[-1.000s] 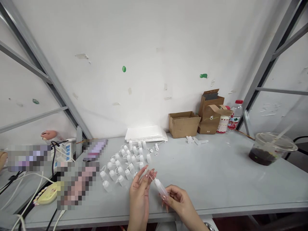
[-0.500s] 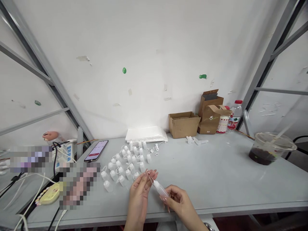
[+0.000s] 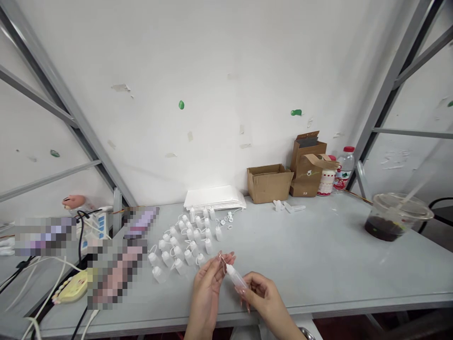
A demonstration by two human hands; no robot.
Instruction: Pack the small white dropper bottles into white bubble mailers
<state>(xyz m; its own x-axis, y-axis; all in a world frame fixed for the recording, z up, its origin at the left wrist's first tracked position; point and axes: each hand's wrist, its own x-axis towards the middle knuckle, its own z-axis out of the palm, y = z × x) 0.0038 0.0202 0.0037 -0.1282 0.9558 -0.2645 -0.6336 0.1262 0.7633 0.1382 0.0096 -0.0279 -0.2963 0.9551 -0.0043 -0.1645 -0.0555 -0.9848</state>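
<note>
My right hand point(image 3: 261, 289) grips a small translucent plastic squeeze bottle point(image 3: 236, 277) by its lower end, tilted with its white top towards my left hand. With thumb and fingertips, my left hand point(image 3: 208, 285) pinches the thin white strap point(image 3: 223, 263) at the bottle's top; the strap's end is hidden in the fingers. Just beyond and left of my hands, several matching small bottles point(image 3: 189, 257) stand upright in a cluster, many with looped straps. A few loose white caps point(image 3: 230, 217) lie behind them.
At the back are stacked white sheets point(image 3: 214, 196), a cardboard box point(image 3: 271, 185), a brown paper bag point(image 3: 307, 175) and a red-capped bottle point(image 3: 346, 165). A plastic cup point(image 3: 384, 229) of dark drink stands right. Cables, a power strip point(image 3: 101, 224) and a yellow case point(image 3: 73, 285) crowd the left.
My left hand has shifted slightly right, nearer the bottle's top, and the strap bends more. My right hand holds the bottle in nearly the same place.
</note>
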